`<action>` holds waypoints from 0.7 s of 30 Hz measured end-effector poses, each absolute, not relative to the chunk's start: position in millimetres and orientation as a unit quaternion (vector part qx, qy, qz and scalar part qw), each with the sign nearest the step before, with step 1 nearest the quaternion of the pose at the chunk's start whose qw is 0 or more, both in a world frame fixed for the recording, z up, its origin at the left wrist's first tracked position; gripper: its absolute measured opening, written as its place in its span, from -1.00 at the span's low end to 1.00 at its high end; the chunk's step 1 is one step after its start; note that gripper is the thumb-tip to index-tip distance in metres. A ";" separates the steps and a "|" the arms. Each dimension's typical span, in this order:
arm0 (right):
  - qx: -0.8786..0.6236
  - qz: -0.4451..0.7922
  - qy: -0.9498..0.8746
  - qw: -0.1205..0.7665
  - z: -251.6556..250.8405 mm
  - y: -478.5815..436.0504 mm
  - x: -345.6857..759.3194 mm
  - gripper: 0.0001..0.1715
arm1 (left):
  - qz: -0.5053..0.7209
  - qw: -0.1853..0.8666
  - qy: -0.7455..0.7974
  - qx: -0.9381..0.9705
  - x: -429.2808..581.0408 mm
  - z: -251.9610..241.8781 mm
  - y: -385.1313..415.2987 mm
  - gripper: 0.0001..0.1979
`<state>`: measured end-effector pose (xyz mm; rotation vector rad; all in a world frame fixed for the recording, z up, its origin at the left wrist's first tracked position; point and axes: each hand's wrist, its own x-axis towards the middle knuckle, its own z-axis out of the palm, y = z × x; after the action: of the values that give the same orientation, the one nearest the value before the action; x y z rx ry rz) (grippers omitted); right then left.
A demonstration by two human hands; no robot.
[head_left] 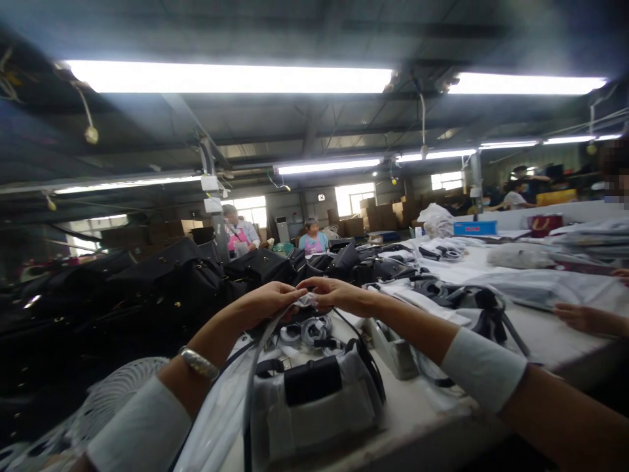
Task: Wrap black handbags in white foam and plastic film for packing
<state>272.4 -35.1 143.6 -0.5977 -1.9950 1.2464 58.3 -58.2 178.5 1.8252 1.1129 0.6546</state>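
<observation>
Both my hands are raised above the table and pinched together on the top edge of a clear plastic wrapping [308, 300]. My left hand [268, 303] grips it from the left, my right hand [334, 294] from the right, fingers closed. Below them on the table stands a black handbag [314, 387] wrapped in white padding, with the plastic running down over it. A silver bracelet [199, 362] sits on my left wrist.
A heap of black handbags [167, 288] covers the left side and far table. White wrapped items and straps [457, 295] lie on the right of the table [432, 419]. Another person's hand [587, 319] rests at the right edge. A white fan [122, 387] stands at lower left. Two workers are far back.
</observation>
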 end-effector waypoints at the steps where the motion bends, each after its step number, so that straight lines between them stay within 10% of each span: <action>1: -0.229 0.483 -0.767 0.354 139.8 -35.2 276.2 -0.39 | 0.260 0.433 0.445 0.740 62.5 179.4 -56.0 -0.41; 21: -0.335 0.503 -0.677 0.420 49.6 -3.5 336.8 -0.56 | 0.139 0.379 0.510 0.759 133.2 136.2 -14.5 -0.35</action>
<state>336.8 -3.5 49.6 -0.8393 -1.6970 1.2608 133.2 -14.5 136.2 1.9397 1.3022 0.3562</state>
